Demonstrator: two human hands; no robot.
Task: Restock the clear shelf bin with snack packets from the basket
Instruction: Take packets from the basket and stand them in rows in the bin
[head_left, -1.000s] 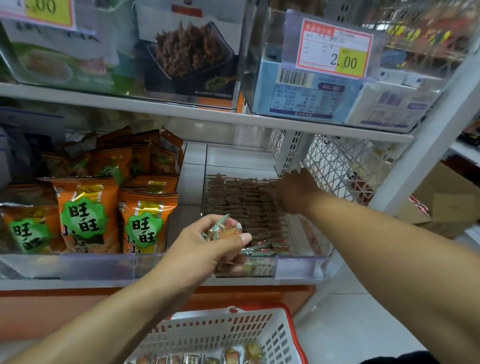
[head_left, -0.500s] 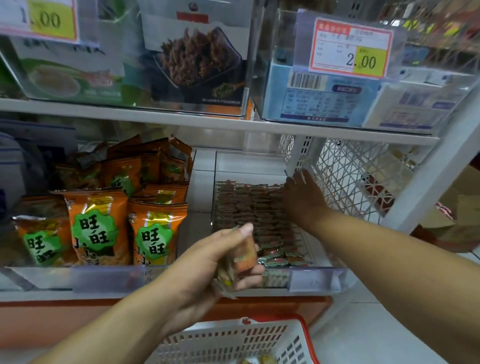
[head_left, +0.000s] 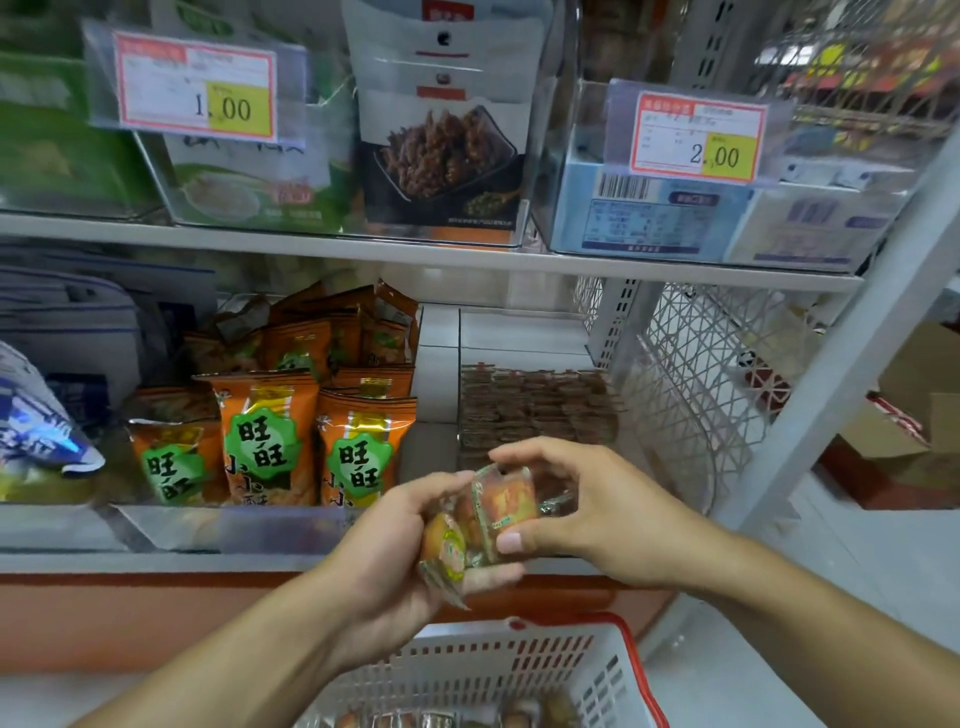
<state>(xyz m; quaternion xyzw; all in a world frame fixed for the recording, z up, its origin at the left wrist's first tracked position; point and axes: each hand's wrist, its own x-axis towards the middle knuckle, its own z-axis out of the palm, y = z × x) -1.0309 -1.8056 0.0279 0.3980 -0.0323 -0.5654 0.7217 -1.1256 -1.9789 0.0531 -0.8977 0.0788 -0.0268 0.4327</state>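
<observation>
Bottom centre: one white basket (head_left: 519, 665), a few packets inside. Above it your left hand (head_left: 384, 545) grips a small bunch of snack packets (head_left: 483, 519), count unclear; your right hand (head_left: 597, 504) pinches the top one. Behind: clear shelf bin (head_left: 540, 405), part full. Left: three front orange bags (head_left: 265, 436). Upper shelf: two price tags (head_left: 197, 85).

Orange snack bags (head_left: 265, 436) with green badges are stood upright in rows on the lower shelf, at the left. On the upper shelf (head_left: 415, 249), a price tag (head_left: 195, 85) marked 1.00 and another (head_left: 698, 136) marked 2.00 are fixed to clear boxes. A dark pouch (head_left: 441, 156) is set between them. White lattice mesh (head_left: 691, 374) is seen at the right
</observation>
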